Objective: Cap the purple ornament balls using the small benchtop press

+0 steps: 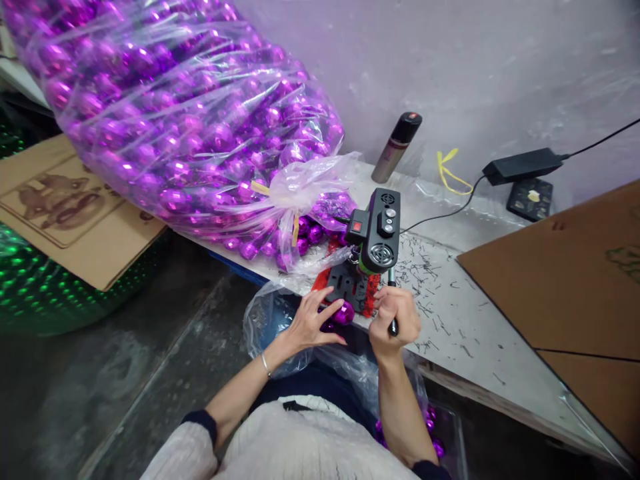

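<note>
My right hand [397, 317] is wrapped around the black lever handle [393, 328] of a small black bench press [383, 233]. The press has a red switch, round vents and a slotted base on a red mat [371, 293]. My left hand [311, 321] has its fingers spread at the front of the base. A shiny purple faceted ball [344, 312] is beside its index fingertip; whether they touch I cannot tell. Part of another purple ball shows below it. A clear plastic bag [270, 320] hangs open under my left hand.
A big clear bag of purple balls [200, 133] leans at left. Around are a spray can [397, 147], power adapter [524, 165], yellow tie [450, 173], scattered dark pins [430, 287] and cardboard [565, 280]. Green balls [65, 293] lie under cardboard at left.
</note>
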### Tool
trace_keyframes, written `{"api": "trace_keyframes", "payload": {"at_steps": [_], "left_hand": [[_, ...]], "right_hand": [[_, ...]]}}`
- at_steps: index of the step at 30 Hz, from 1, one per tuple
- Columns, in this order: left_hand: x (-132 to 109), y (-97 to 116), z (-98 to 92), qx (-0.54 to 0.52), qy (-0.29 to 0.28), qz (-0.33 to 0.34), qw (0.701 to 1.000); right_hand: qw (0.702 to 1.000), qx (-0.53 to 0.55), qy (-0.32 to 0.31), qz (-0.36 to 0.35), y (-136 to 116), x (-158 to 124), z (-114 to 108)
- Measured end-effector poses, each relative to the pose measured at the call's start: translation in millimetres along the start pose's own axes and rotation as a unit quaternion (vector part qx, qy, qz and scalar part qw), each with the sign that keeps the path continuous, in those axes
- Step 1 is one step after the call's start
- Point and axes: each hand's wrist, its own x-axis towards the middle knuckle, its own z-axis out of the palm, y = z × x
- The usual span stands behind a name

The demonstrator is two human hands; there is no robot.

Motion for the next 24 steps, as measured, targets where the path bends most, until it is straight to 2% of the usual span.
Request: {"api": "trace_keyframes", "payload": {"at_steps": [2,4,6,8,11,15,19,22,24], "left_hand": [[21,-17,-15.9,0.019,0.032,-0.019,0.999],[53,-43,-29.8,0.064,0.043,-0.088,0.993],[84,-71,-37.7,0.111,0.011,-0.150,0.982],[103,-94,-37.1,0.136,-0.038,-0.170,0.975],[107,-111,-24.7,0.142,-0.075,-0.163,0.974],[98,-112,-15.9,0.128,-0.086,-0.141,0.978],[106,-99,-34.1,0.115,-0.087,-0.138,0.980],[109,-79,-49.6,0.018,-0.023,-0.146,0.989],[102,-64,-52.8,-0.098,0.043,-0.187,0.977]], "right_hand": [[1.000,0.000,0.002,-0.004,1,-3,1],[1.000,0.003,0.004,-0.011,1,-3,2],[1.000,0.004,0.006,-0.018,-1,-1,2],[1.000,0.000,0.005,-0.023,-2,1,2],[0.999,-0.011,-0.001,-0.030,-4,3,1],[0.999,-0.015,-0.008,-0.035,-4,3,0],[0.999,-0.004,-0.007,-0.032,-3,1,0],[1.000,0.001,-0.004,-0.026,-2,0,1],[1.000,0.003,-0.003,-0.023,-2,-1,2]]}}
